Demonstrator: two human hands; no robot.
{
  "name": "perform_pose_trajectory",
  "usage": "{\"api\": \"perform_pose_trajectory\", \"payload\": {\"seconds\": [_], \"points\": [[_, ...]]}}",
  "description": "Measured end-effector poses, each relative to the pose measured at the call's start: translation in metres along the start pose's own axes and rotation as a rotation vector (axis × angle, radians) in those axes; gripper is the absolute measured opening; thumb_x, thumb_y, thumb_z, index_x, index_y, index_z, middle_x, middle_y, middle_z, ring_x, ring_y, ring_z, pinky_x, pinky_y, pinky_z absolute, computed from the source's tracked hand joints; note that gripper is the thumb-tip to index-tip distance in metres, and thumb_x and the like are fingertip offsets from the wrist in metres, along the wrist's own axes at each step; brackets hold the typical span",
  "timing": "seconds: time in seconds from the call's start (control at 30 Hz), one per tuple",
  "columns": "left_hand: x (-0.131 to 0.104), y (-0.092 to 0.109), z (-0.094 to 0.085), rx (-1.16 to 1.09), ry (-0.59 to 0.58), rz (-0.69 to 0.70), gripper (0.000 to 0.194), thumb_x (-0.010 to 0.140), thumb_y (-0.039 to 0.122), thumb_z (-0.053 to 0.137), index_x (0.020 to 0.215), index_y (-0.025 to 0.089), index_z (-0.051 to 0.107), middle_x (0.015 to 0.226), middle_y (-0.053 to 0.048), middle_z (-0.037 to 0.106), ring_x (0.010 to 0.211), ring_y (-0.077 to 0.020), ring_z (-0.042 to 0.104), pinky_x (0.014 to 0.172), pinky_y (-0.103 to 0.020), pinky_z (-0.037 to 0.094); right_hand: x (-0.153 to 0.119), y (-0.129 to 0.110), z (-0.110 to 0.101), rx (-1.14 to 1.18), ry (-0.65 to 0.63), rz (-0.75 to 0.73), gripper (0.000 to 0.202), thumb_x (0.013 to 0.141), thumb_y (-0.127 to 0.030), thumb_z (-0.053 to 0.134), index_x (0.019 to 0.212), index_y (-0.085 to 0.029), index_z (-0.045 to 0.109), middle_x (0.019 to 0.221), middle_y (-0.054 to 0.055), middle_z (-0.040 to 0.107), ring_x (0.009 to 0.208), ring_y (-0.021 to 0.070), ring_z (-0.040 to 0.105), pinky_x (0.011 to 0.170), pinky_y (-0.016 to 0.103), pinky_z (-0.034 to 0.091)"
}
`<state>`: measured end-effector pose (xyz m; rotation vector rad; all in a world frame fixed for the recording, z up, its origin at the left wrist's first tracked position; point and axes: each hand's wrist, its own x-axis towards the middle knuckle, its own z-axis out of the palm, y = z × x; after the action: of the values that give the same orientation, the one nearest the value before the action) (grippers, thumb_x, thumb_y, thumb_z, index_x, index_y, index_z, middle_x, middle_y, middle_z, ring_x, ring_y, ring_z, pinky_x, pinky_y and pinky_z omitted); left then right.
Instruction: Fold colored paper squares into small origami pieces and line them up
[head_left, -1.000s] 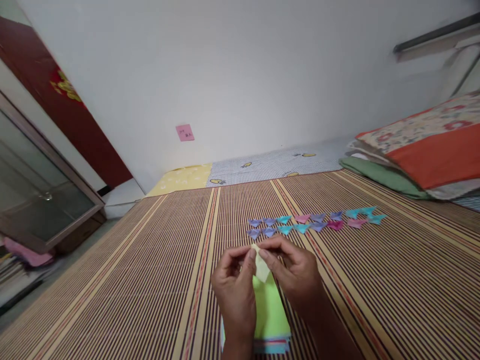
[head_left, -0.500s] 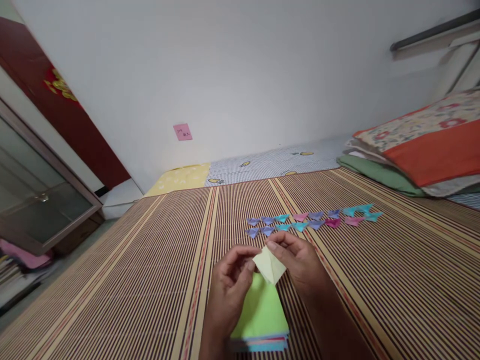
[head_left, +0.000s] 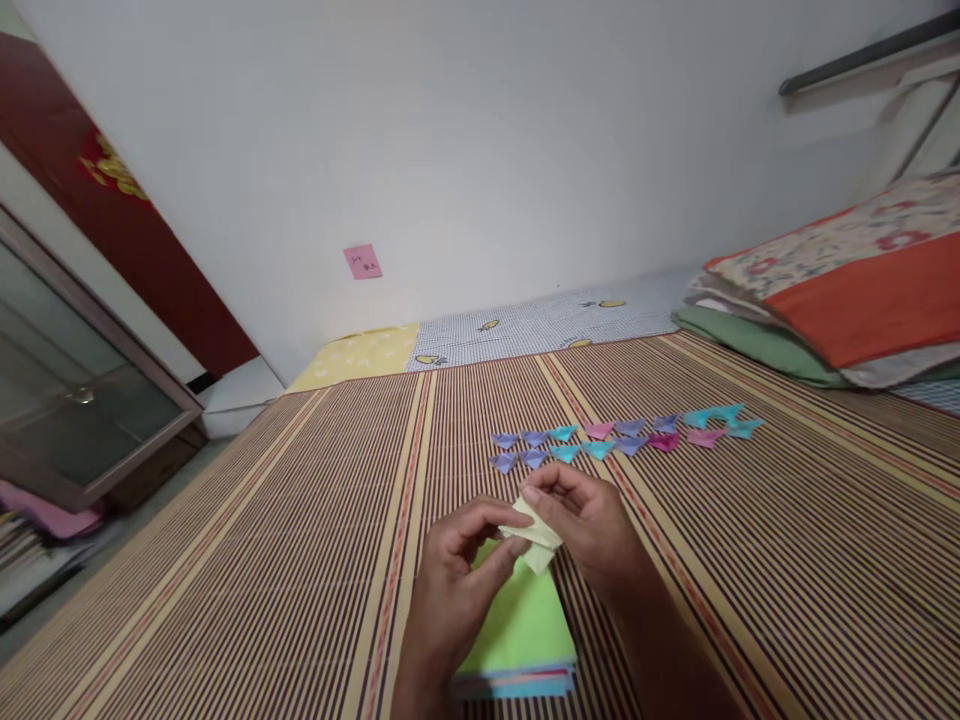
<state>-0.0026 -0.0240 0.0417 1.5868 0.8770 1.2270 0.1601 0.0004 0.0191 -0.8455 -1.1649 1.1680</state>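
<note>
Both hands (head_left: 454,572) (head_left: 592,522) clamped on folded pale-yellow paper (head_left: 542,545), tip nearward, long axis roughly near-to-far

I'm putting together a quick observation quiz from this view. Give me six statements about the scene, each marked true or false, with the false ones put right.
1. The left hand and the right hand both touch the pale yellow paper. True.
2. The small folded papers lie in two rows on the striped mat. True.
3. The small folded papers are all one color. False: they include purple, turquoise and pink ones.
4. A bright green sheet tops the paper stack. True.
5. The paper stack is farther from the person than the small folded papers. False: it is nearer.
6. The pale yellow paper lies flat on the striped mat. False: it is folded and held in the fingers.
</note>
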Motion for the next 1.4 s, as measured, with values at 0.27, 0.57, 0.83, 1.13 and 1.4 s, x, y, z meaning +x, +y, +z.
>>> {"api": "perform_pose_trajectory", "payload": {"seconds": [0.27,0.57,0.83,1.13,1.4], "points": [[0.003,-0.005,0.004,-0.068,0.164,-0.054,0.009,0.085,0.028,0.078,0.087,0.022,0.084,0.084,-0.005,0.075,0.080,-0.0178,0.067,0.072,-0.025,0.050,-0.001,-0.003,0.002,0.028,0.020,-0.035,0.025,0.092,-0.043,0.069,0.105,-0.021,0.070,0.087,0.003,0.069,0.076,0.0172,0.065,0.067,0.028,0.051],[0.004,-0.019,0.001,-0.243,0.352,-0.157,0.021,0.080,0.037,0.083,0.082,0.016,0.079,0.071,-0.001,0.070,0.065,-0.0120,0.058,0.062,-0.021,0.047,-0.004,-0.011,-0.001,-0.166,-0.112,-0.203,0.003,0.088,-0.023,0.072,0.086,-0.021,0.071,0.092,0.003,0.065,0.087,0.0186,0.062,0.077,0.032,0.050],[0.002,-0.012,0.007,-0.122,0.375,-0.144,0.027,0.086,0.043,0.076,0.095,0.018,0.070,0.072,0.001,0.062,0.064,-0.0119,0.056,0.058,-0.020,0.045,-0.004,-0.009,0.007,-0.271,-0.046,-0.180,0.016,0.092,-0.026,0.067,0.077,-0.020,0.066,0.077,0.000,0.061,0.074,0.0163,0.058,0.069,0.029,0.046],[0.000,-0.010,0.010,-0.005,0.399,-0.103,0.027,0.092,0.044,0.070,0.085,0.018,0.062,0.066,0.003,0.055,0.058,-0.0108,0.050,0.053,-0.019,0.041,-0.005,-0.008,0.010,-0.307,-0.009,-0.142,0.017,0.089,-0.029,0.068,0.077,-0.020,0.062,0.068,-0.002,0.060,0.064,0.0140,0.055,0.059,0.026,0.042],[0.002,-0.011,0.012,-0.153,0.441,-0.112,0.029,0.087,0.044,0.074,0.088,0.018,0.061,0.070,0.002,0.060,0.059,-0.0106,0.055,0.054,-0.019,0.044,-0.003,-0.009,0.006,-0.308,-0.081,-0.108,0.008,0.084,-0.026,0.072,0.083,-0.019,0.066,0.072,-0.002,0.062,0.067,0.0146,0.057,0.063,0.027,0.046]]}}
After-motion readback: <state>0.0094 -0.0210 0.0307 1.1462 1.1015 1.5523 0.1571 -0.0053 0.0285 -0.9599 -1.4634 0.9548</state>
